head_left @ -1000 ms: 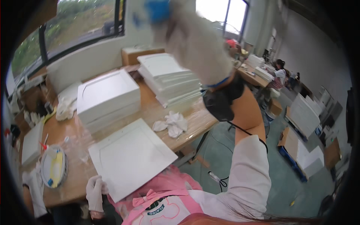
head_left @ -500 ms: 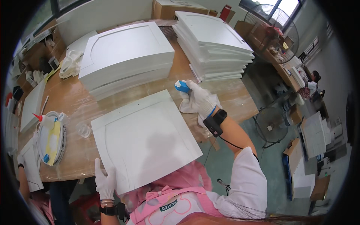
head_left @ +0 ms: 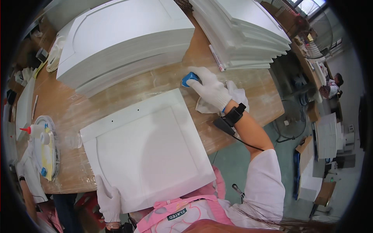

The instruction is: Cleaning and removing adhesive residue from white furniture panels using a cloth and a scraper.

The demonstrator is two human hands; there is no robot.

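I see the right hand (head_left: 210,88) has come down from overhead, fingers closed round the blue block (head_left: 190,79) now on the tabletop (head_left: 248,77) beside the white panel (head_left: 147,147), whose near edge the left hand (head_left: 108,198) pins flat

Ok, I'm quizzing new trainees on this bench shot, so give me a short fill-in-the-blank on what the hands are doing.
1. The right hand grips a small ____ object.
2. The left hand rests on the near corner of the white ____.
3. Both hands wear white ____.

Missing words: blue; panel; gloves
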